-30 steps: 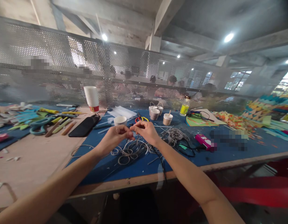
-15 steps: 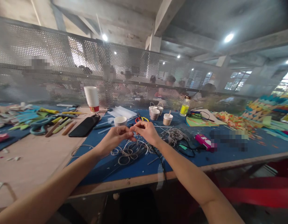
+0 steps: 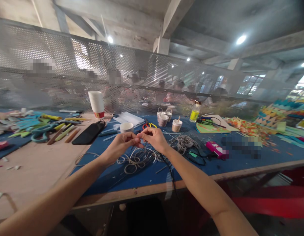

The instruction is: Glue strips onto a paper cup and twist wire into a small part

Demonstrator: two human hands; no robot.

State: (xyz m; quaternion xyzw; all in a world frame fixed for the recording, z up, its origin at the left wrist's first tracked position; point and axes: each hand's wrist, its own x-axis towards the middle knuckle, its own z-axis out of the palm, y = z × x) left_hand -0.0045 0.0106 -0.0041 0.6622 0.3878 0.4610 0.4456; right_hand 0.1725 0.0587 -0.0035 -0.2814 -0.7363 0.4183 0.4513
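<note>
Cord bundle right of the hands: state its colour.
The cord bundle is greyish beige, clearest in head view.

Two human arms, bare as far as view reaches. Left forearm (image 3: 70, 183) slim, smooth, broadening toward lower corner, cut off at edge of view. Right forearm (image 3: 193, 175) likewise slim, tapering to narrow wrist (image 3: 166, 151); faint skin crease at elbow (image 3: 217, 213). Left hand (image 3: 121, 142), right hand (image 3: 155, 138) bare too: slender fingers, nails too small to make out. Black shape (image 3: 145, 216) below desk (image 3: 137, 190) edge, too dark to tell whether clothing.
</note>
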